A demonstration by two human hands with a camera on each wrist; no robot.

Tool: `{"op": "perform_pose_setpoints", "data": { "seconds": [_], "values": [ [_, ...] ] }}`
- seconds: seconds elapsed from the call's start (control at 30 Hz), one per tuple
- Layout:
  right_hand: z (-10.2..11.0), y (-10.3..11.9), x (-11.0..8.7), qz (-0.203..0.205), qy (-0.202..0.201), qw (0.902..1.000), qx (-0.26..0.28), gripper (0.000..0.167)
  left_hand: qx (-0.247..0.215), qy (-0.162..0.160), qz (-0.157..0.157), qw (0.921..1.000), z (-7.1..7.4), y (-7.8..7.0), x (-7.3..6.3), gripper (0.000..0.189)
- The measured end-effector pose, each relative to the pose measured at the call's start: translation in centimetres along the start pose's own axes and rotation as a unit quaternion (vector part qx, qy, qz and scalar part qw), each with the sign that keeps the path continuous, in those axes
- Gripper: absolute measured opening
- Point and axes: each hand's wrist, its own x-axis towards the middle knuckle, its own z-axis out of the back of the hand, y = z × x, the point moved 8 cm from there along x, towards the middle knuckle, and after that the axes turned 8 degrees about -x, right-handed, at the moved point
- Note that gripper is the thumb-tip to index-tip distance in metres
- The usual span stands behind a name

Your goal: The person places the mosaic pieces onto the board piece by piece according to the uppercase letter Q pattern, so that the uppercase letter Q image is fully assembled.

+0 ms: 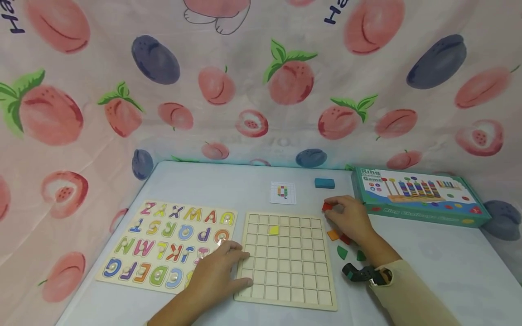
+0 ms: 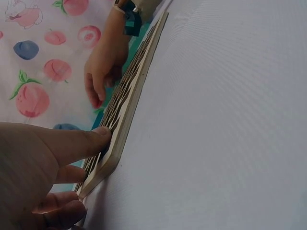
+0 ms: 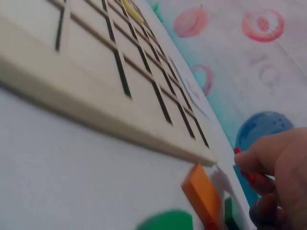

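My right hand [image 1: 348, 219] pinches a small red block [image 1: 327, 206] between thumb and fingertips, just past the upper right corner of a wooden grid board [image 1: 285, 304]. The red block [image 3: 238, 151] peeks out by the thumb in the right wrist view. Beside the board's left edge lies my left hand [image 1: 218, 276], its thumb and fingertips resting on that edge. In the left wrist view, the left thumb [image 2: 98, 136] lies over the board's rim. One yellow square [image 1: 274, 230] sits in a cell of the grid. Below my right hand are an orange block [image 1: 333, 235] and green pieces [image 1: 341, 252].
A wooden alphabet puzzle board [image 1: 138, 285] lies at the left, partly under my left hand. Behind the grid are a pattern card [image 1: 283, 193] and a blue block [image 1: 324, 183]. A Ring Challenge Game box [image 1: 424, 217] stands back right. Fruit-printed cloth [image 1: 253, 81] hangs behind the table.
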Motion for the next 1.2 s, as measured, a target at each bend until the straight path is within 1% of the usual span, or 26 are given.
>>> {"op": "perform_pose_setpoints", "data": {
  "seconds": [0.1, 0.2, 0.37, 0.53, 0.7, 0.77, 0.87, 0.97, 1.07, 1.2],
  "values": [
    [-0.5, 1.2, -0.3, 0.012, 0.008, 0.9995, 0.029, 0.032, -0.005, 0.003, 0.005, 1.0000, -0.1, 0.0, -0.1, 0.057],
    [-1.0, 2.3, -0.8, 0.010, 0.029, 0.9980, 0.055, 0.031, -0.013, 0.010, 0.012, 0.9998, -0.3, 0.0, -0.2, 0.057],
    [-2.0, 4.5, -1.6, 0.032, 0.051, 0.9961, 0.064, 0.032, -0.012, 0.015, 0.016, 0.9997, -0.4, -0.1, -0.3, 0.057],
    [-3.4, 6.2, -2.2, 0.059, 0.075, 0.9928, 0.072, 0.029, -0.006, 0.011, 0.006, 0.9999, -0.3, -0.3, -0.3, 0.057],
    [-4.5, 7.7, -2.4, 0.083, 0.082, 0.9911, 0.063, 0.028, -0.002, 0.006, 0.000, 1.0000, 0.0, -0.2, -0.1, 0.057],
    [-5.0, 8.2, -2.5, 0.085, 0.083, 0.9911, 0.060, 0.027, 0.000, 0.004, 0.000, 1.0000, 0.1, -0.2, 0.1, 0.057],
    [-5.6, 8.6, -2.7, 0.081, 0.096, 0.9898, 0.068, 0.027, 0.001, 0.005, 0.002, 1.0000, 0.1, -0.2, 0.2, 0.057],
    [-6.0, 9.1, -2.9, 0.089, 0.100, 0.9890, 0.062, 0.027, -0.001, 0.006, 0.003, 1.0000, 0.2, -0.2, 0.2, 0.057],
    [-6.2, 9.5, -3.1, 0.098, 0.097, 0.9895, 0.043, 0.027, -0.002, 0.008, 0.007, 0.9999, 0.1, -0.1, 0.2, 0.057],
    [-6.2, 9.6, -3.1, 0.095, 0.090, 0.9913, 0.014, 0.027, -0.002, 0.009, 0.009, 0.9999, 0.0, -0.1, 0.1, 0.057]
  ]
}}
